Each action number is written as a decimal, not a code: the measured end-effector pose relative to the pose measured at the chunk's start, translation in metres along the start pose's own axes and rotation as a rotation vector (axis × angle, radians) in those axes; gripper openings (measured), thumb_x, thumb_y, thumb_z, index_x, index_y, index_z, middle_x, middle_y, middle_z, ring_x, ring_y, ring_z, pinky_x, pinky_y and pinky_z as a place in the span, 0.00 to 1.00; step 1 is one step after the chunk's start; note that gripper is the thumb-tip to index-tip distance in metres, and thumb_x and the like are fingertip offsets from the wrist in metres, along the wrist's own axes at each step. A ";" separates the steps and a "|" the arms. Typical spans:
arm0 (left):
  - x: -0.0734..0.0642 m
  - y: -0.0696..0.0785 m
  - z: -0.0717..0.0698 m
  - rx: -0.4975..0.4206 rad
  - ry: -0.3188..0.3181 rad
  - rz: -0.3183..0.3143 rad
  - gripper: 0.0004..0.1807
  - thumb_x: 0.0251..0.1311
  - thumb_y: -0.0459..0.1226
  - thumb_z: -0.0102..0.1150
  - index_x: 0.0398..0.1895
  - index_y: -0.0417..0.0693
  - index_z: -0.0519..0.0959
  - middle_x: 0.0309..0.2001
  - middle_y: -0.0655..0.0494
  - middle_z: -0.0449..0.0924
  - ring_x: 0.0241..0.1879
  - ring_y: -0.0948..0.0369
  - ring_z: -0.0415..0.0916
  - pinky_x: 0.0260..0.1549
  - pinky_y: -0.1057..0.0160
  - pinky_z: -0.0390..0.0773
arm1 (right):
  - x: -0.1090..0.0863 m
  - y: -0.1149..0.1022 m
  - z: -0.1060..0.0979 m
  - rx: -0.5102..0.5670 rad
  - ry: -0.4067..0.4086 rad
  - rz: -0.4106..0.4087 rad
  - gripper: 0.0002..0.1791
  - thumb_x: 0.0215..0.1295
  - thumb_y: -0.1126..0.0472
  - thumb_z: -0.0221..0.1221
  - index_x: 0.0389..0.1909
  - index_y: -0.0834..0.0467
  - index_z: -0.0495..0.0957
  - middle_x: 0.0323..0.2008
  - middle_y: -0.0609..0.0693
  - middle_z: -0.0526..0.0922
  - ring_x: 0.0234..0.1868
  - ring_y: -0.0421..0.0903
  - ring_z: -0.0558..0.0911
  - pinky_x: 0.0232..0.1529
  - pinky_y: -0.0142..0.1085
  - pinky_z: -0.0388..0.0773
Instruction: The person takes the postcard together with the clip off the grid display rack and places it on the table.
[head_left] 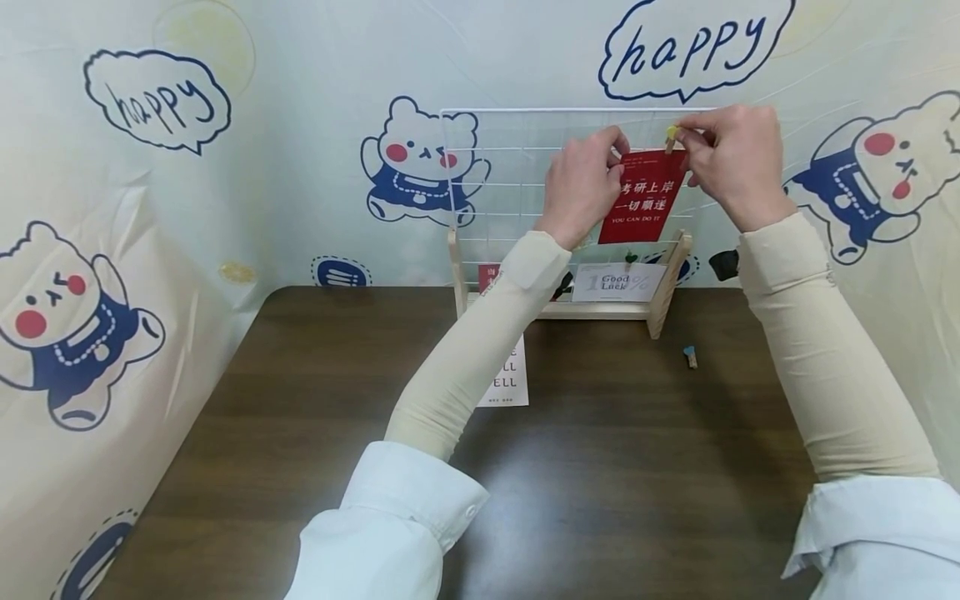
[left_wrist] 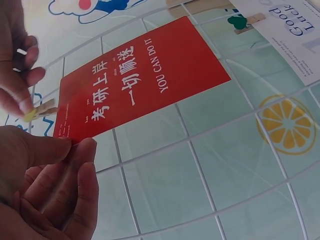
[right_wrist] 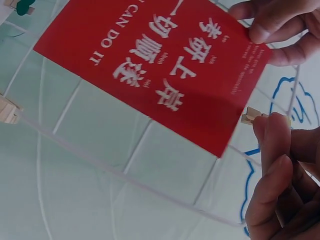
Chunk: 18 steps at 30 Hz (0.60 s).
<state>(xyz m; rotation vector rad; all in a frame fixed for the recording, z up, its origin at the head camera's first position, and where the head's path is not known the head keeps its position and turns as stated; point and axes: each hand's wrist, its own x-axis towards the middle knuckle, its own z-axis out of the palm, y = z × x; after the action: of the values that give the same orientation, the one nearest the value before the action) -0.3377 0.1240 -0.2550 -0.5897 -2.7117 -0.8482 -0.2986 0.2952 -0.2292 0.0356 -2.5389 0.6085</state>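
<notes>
A red card (head_left: 642, 200) with white lettering hangs tilted in front of a white wire grid (head_left: 504, 185). My left hand (head_left: 583, 185) pinches the card's upper left corner between thumb and fingers; the left wrist view shows this grip plainly. At the card's top edge, my right hand (head_left: 738, 162) pinches a small wooden clothespin (head_left: 670, 140) with a yellow decoration. In the right wrist view the clothespin's tip (right_wrist: 250, 116) is close to the card's edge; whether it bites on the card I cannot tell.
The grid stands in a wooden base (head_left: 592, 311). A "Good Luck" card (head_left: 618, 283) hangs low on it from a green-topped clothespin. On the brown table (head_left: 600, 467) lie a blue-topped clothespin (head_left: 691, 357) and a white card (head_left: 510, 382), partly behind my left forearm.
</notes>
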 end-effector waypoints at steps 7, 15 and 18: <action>-0.002 0.001 0.002 0.001 0.001 0.014 0.12 0.76 0.42 0.56 0.57 0.60 0.82 0.55 0.62 0.89 0.50 0.65 0.86 0.46 0.69 0.84 | -0.010 -0.009 -0.009 0.001 0.064 -0.057 0.19 0.80 0.54 0.53 0.60 0.57 0.85 0.49 0.67 0.89 0.18 0.19 0.65 0.25 0.09 0.62; -0.004 0.001 0.002 -0.008 0.000 0.028 0.12 0.76 0.41 0.56 0.57 0.59 0.82 0.54 0.62 0.90 0.49 0.65 0.86 0.44 0.69 0.84 | -0.021 -0.009 -0.021 0.020 0.054 -0.028 0.21 0.81 0.54 0.50 0.61 0.61 0.81 0.43 0.70 0.88 0.15 0.15 0.63 0.25 0.10 0.62; -0.006 0.002 0.002 -0.009 -0.001 0.033 0.12 0.76 0.41 0.56 0.57 0.59 0.82 0.54 0.62 0.90 0.49 0.65 0.86 0.44 0.69 0.84 | -0.025 -0.005 -0.023 0.019 0.057 -0.024 0.21 0.81 0.53 0.50 0.61 0.61 0.80 0.41 0.69 0.88 0.16 0.18 0.65 0.25 0.12 0.63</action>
<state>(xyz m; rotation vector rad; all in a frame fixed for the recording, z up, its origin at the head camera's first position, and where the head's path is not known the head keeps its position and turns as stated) -0.3322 0.1247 -0.2576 -0.6357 -2.6928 -0.8528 -0.2654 0.2982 -0.2220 0.0550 -2.4738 0.6159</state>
